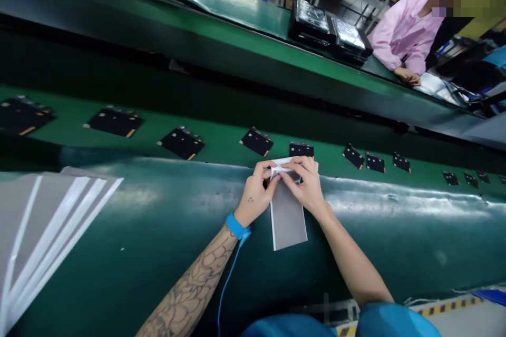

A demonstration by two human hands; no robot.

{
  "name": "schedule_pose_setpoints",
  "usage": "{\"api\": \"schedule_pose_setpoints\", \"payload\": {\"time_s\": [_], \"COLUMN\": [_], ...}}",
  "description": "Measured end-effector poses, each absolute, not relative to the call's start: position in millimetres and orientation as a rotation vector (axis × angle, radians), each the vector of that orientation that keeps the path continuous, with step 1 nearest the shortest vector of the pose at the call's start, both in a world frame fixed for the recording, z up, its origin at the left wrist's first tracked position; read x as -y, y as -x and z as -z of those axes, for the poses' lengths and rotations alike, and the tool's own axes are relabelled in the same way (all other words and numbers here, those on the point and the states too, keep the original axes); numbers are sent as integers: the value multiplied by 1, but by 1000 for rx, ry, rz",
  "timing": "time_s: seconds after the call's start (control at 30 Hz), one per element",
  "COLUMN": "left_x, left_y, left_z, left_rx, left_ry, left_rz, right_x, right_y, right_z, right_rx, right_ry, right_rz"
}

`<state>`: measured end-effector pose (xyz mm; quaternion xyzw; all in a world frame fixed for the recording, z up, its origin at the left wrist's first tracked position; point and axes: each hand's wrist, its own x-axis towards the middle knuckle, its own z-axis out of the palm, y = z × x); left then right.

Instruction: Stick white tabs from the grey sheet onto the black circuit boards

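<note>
A grey rectangular sheet (pixel 288 218) lies on the dark green bench surface (pixel 158 231) in front of me, its white far end folded or peeled up. My left hand (pixel 256 192) pinches that far end from the left, and a blue wrist strap (pixel 237 226) with a cord circles its wrist. From the right, my right hand (pixel 306 184) pinches the same white end. Both hands have their fingers closed on the sheet's edge.
Several small black circuit boards (pixel 182 142) lie in a row on the green conveyor belt (pixel 221 139) beyond my hands. A stack of grey and white sheets (pixel 43 221) sits at the left. Across the line, a person in a pink coat (pixel 403 31) leans near black trays (pixel 328 31).
</note>
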<state>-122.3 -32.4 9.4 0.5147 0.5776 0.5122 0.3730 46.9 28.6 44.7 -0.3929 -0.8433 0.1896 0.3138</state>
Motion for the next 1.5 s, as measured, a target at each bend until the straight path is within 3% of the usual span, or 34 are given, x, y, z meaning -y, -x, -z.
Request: {"api": "schedule_pose_setpoints", "payload": {"time_s": [0.77,1.13,1.3,1.5], "left_x": [33,33,34,36], "left_y": [123,124,125,127], "left_z": [0,-1,-5,-13], "left_rx": [-1503,-1527,-1594,-1570], "left_ry": [-1378,-1394,-1425,-1536], "left_rz": [-1331,-1323,-1297,-1276], "right_x": [-23,-18,-69,-151], "right_y": [-33,-27,-80,-165], "right_z": [-28,-40,-37,-4], "right_rx": [2206,2153,1895,1932], "right_ry": [1035,1056,1144,1502], "right_rz": [-420,-678,-882,-780]}}
